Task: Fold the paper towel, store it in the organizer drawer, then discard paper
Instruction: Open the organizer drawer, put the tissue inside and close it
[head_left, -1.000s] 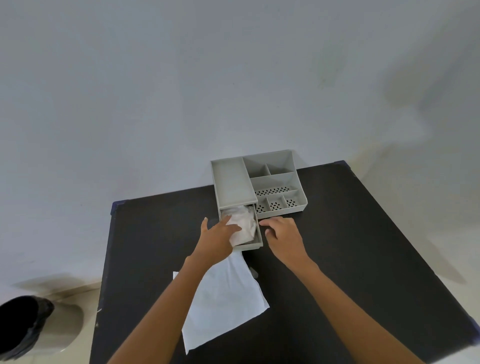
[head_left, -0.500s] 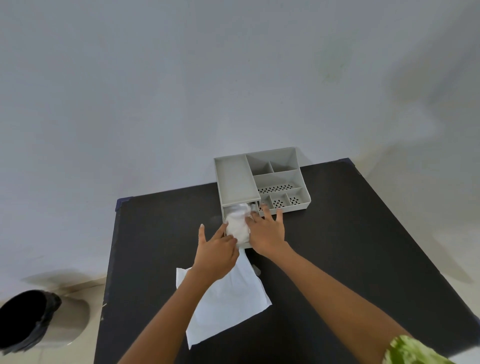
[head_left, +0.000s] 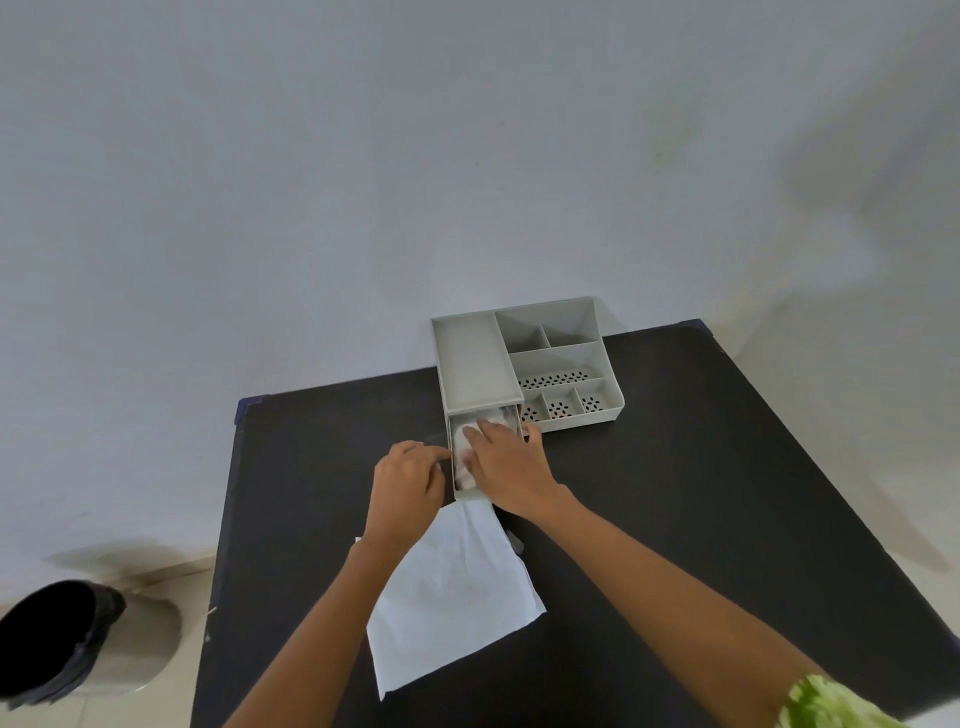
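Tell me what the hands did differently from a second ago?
The right hand moved left from beside the drawer onto the paper towel inside it and now presses it down. The left hand let the towel go and pulled back to the drawer's left edge. The organizer, the flat white paper and the bin stayed put.

Soft even light, faint wall shadows, wide-angle edge distortion, slight blur.

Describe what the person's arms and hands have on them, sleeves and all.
Both forearms are bare. The left hand and right hand show no gloves, rings or watch. Only the right arm shows clothing: the edge of a short sleeve with a green and white pattern at the frame's bottom right.
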